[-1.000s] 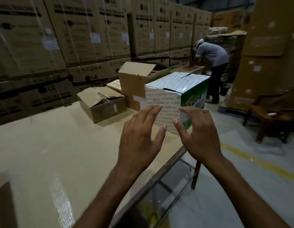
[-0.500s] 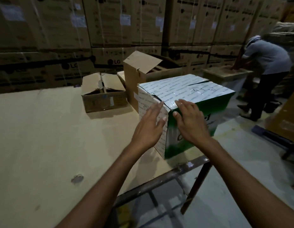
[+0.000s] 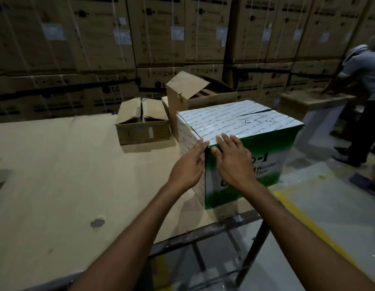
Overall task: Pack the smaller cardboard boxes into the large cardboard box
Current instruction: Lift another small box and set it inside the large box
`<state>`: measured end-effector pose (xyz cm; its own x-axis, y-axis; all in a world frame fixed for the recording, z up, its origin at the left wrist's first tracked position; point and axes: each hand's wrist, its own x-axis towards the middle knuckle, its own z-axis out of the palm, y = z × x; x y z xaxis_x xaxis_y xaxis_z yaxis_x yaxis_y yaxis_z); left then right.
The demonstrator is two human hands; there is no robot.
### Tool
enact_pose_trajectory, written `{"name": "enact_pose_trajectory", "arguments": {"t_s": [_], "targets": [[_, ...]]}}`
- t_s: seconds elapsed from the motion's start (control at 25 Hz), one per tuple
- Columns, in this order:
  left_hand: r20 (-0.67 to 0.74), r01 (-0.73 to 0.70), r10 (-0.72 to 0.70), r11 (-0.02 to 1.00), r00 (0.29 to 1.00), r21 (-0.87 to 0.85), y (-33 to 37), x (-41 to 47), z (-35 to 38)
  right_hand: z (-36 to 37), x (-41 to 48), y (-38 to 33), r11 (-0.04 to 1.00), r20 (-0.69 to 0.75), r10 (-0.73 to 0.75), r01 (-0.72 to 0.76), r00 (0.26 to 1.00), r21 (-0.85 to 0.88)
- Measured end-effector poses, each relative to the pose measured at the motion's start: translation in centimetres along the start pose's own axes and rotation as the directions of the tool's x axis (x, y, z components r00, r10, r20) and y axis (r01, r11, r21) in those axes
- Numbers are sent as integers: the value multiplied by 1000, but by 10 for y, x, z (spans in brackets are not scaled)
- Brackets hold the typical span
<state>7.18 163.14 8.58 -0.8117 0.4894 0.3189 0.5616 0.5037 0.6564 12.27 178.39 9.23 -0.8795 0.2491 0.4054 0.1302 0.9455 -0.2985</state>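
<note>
The green box sits at the near right corner of the table, sealed across the top with shiny printed tape, its bottom corner close to the table edge. Both hands are on its nearest upright corner. The left hand lies flat against the white side, and the right hand is on the green side with fingertips at the top edge. Fingers look straight on both, touching or pressing and not wrapped round anything, so there's no real grip.

My guess on handling: it's a sealed carton with stiff walls, and the print says tape, so it's probably full of rolls and could be heavy. That glossy top looks slick. I'd take it low, hands on opposite sides or under two bottom corners, and slide it in from the edge first.

Just behind it stands a tall box with a flap up, and left of that a low box with its flaps half open. I can't say which one counts as "large". Behind everything is a wall of cartons, and a person bends over another table far right.
</note>
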Motion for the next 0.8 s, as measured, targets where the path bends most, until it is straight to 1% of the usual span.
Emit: {"name": "enact_pose_trajectory", "arguments": {"t_s": [0.08,0.16,0.24,0.32,0.4,0.48,0.56,0.64,0.72,0.8], "targets": [[18,5,-4,998,1000,-60,7,0,-6,-3,5,-3,1000,-60,25,-24,998,12],[-24,7,-9,995,1000,-101,8,-2,-13,-4,16,-14,999,-130,0,6,992,41],[-129,65,-81,990,988,-125,-3,4,-22,1,31,-31,992,-202,-80,97,976,76],[-240,127,-171,974,956,-188,-20,10,-33,6,46,-54,971,-250,-140,182,958,156],[-330,172,-236,962,914,-214,-39,18,-47,15,61,-76,943,-258,-194,253,947,218],[-377,229,-304,945,875,-232,-59,24,-60,24,74,-97,920,-247,-234,296,940,256],[-403,285,-364,927,840,-243,-79,27,-71,37,88,-119,903,-195,-225,280,954,326],[-410,310,-397,914,821,-263,-102,35,-81,52,96,-138,884,-171,-207,259,963,390],[-402,306,-406,907,821,-290,-122,44,-84,62,102,-148,870,-220,-188,266,957,415],[-357,281,-390,904,849,-321,-132,60,-82,64,114,-145,879,-262,-145,246,954,408]]}}
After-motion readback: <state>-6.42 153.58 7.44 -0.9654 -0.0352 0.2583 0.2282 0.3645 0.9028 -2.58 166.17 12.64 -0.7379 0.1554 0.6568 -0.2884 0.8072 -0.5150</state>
